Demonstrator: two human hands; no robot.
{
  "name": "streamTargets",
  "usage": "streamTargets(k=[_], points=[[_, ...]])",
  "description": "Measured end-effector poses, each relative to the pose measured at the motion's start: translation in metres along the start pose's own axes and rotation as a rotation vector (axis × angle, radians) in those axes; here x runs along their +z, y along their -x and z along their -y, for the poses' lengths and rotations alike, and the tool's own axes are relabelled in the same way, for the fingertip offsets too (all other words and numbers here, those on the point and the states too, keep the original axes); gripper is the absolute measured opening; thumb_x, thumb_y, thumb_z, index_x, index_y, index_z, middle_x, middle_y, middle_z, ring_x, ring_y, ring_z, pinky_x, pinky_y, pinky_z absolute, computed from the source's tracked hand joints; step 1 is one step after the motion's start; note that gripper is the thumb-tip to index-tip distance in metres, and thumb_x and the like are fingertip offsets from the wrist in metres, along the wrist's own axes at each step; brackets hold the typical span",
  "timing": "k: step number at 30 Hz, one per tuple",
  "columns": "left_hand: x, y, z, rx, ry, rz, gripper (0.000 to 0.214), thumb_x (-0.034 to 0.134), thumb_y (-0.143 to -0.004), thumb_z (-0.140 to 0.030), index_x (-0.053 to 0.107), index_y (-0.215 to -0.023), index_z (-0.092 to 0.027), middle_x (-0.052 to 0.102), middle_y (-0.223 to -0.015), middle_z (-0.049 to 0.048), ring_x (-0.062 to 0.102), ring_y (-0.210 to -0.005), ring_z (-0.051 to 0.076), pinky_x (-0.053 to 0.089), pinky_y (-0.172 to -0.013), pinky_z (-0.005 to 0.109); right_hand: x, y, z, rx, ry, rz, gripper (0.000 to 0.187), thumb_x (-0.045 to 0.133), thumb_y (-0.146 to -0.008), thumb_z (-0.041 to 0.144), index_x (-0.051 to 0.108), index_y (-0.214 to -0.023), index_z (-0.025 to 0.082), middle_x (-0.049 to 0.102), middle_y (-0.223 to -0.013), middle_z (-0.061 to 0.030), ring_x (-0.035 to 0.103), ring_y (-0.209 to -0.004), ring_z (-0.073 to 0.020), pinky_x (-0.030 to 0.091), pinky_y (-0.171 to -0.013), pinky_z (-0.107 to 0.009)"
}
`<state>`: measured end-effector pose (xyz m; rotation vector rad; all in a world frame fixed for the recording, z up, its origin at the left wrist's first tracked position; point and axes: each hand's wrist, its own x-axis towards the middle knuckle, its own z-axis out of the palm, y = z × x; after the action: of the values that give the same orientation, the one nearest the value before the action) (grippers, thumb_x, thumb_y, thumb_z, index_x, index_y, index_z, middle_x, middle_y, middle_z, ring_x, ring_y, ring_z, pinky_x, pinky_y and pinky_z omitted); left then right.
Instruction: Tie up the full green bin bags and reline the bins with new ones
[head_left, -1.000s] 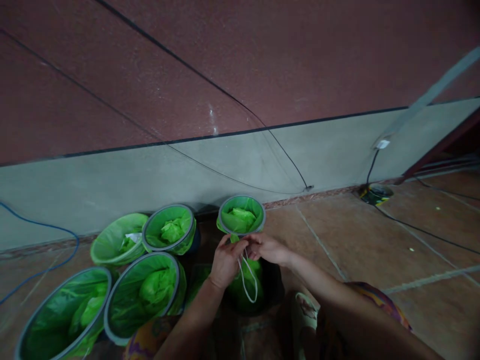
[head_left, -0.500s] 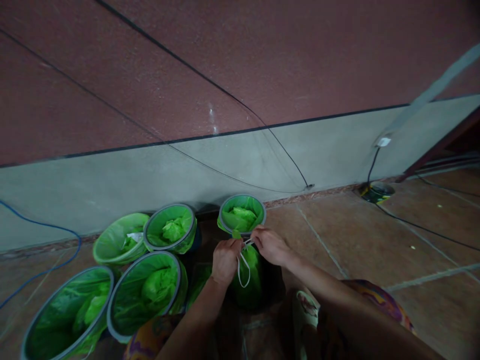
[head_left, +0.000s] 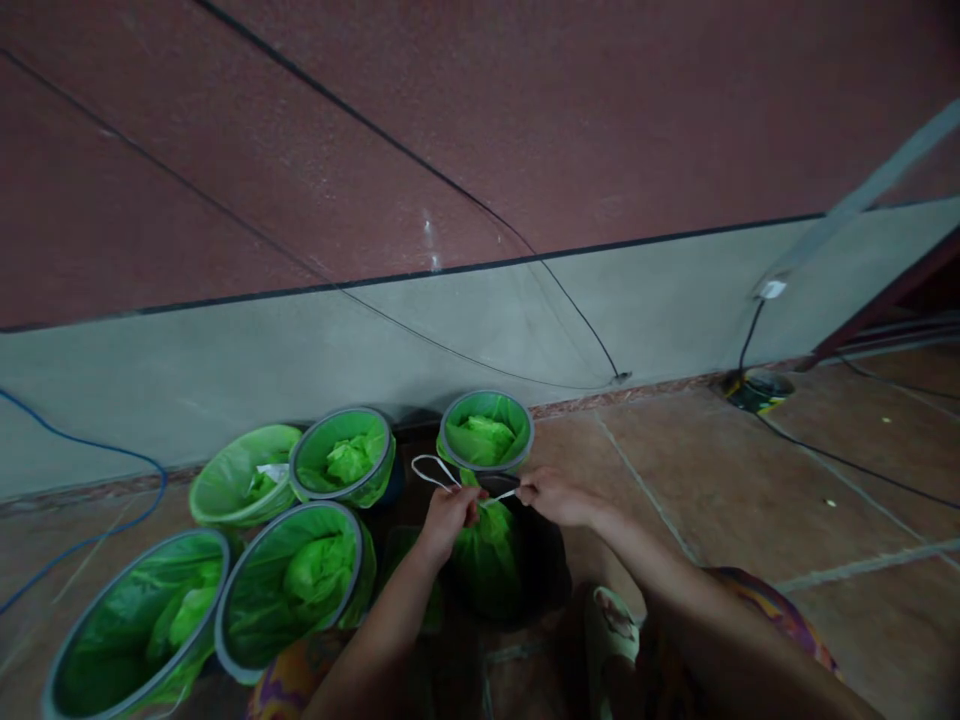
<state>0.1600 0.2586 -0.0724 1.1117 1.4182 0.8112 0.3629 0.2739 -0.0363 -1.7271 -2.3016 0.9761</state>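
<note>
A bunched green plastic bag (head_left: 487, 565) stands in a dark bin (head_left: 551, 565) in front of me. A thin white string (head_left: 433, 460) runs around its gathered neck, with a loop sticking out to the left. My left hand (head_left: 450, 520) is closed on the string at the neck's left side. To the right, my right hand (head_left: 556, 497) pinches the string's other end and holds it taut. The bag's top pokes up between the two hands.
Several bins lined with green bags stand left, among them a near bin (head_left: 289, 595) and a far bin (head_left: 343, 455). Another lined bin (head_left: 486, 430) sits by the wall ahead. A blue cable (head_left: 97, 445) lies left; a black can (head_left: 761, 388) stands right.
My hands have drawn apart, my right hand moving right. The string's loop, which hung down in front of the bag, now sticks out to the left behind my left hand.
</note>
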Motion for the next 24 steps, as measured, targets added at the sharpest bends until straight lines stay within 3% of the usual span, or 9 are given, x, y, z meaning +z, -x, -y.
streamTargets(k=[4, 7, 9, 13, 15, 20, 24], points=[[0.007, 0.003, 0.000, 0.037, 0.126, 0.073, 0.026, 0.064, -0.069, -0.041, 0.060, -0.066, -0.015, 0.058, -0.060, -0.0006, 0.049, -0.052, 0.010, 0.036, -0.053, 0.023, 0.000, -0.004, 0.005, -0.181, -0.201, 0.001, 0.033, 0.050, -0.088, 0.033, 0.064, -0.065, 0.015, 0.055, -0.059, 0.0013, 0.047, -0.057, -0.0098, 0.034, -0.054, -0.022], [0.009, 0.004, 0.000, 0.150, -0.001, 0.222, 0.025, 0.069, -0.064, -0.031, 0.067, -0.082, -0.013, 0.061, -0.067, -0.0006, 0.053, -0.061, 0.011, 0.039, -0.060, 0.023, 0.003, -0.006, 0.012, -0.319, -0.338, -0.052, 0.036, 0.054, -0.087, 0.037, 0.060, -0.059, 0.016, 0.059, -0.070, -0.0006, 0.053, -0.071, -0.0116, 0.041, -0.063, -0.022], [0.009, 0.006, 0.000, 0.225, -0.134, 0.285, 0.021, 0.065, -0.071, -0.031, 0.068, -0.081, -0.013, 0.063, -0.070, 0.0002, 0.054, -0.066, 0.013, 0.040, -0.065, 0.024, 0.006, -0.006, 0.018, -0.350, -0.471, -0.040, 0.038, 0.056, -0.087, 0.045, 0.061, -0.062, 0.016, 0.061, -0.080, -0.0026, 0.056, -0.078, -0.0132, 0.044, -0.066, -0.023], [0.008, 0.010, -0.002, 0.363, -0.262, 0.309, 0.026, 0.047, -0.087, -0.031, 0.065, -0.076, -0.016, 0.064, -0.073, 0.0009, 0.054, -0.069, 0.013, 0.043, -0.068, 0.024, 0.015, -0.004, 0.024, -0.170, -0.820, 0.078, 0.052, 0.041, -0.089, 0.064, 0.064, -0.098, 0.019, 0.060, -0.074, -0.0010, 0.055, -0.060, -0.0119, 0.045, -0.052, -0.023], [0.009, 0.010, -0.001, 0.386, -0.243, 0.317, 0.027, 0.043, -0.090, -0.032, 0.063, -0.080, -0.017, 0.064, -0.074, 0.0012, 0.054, -0.066, 0.012, 0.043, -0.066, 0.024, 0.020, -0.004, 0.024, -0.067, -0.924, 0.109, 0.059, 0.034, -0.089, 0.068, 0.061, -0.107, 0.019, 0.059, -0.069, 0.0001, 0.055, -0.057, -0.0121, 0.046, -0.051, -0.024], [0.010, 0.005, 0.001, 0.233, -0.077, 0.182, 0.021, 0.047, -0.087, -0.033, 0.059, -0.079, -0.018, 0.060, -0.065, -0.0006, 0.054, -0.056, 0.011, 0.044, -0.057, 0.024, 0.032, -0.012, 0.011, -0.018, -0.811, 0.068, 0.060, 0.035, -0.088, 0.070, 0.060, -0.081, 0.016, 0.061, -0.066, -0.0011, 0.058, -0.057, -0.0121, 0.049, -0.056, -0.025], [0.008, 0.005, -0.001, -0.019, 0.194, 0.082, 0.018, 0.064, -0.075, -0.034, 0.063, -0.077, -0.016, 0.064, -0.065, 0.0007, 0.059, -0.058, 0.012, 0.048, -0.061, 0.027, 0.035, -0.016, 0.007, 0.011, -0.797, 0.037, 0.043, 0.044, -0.090, 0.058, 0.055, -0.081, 0.017, 0.060, -0.064, 0.0017, 0.057, -0.051, -0.0092, 0.048, -0.050, -0.021]])
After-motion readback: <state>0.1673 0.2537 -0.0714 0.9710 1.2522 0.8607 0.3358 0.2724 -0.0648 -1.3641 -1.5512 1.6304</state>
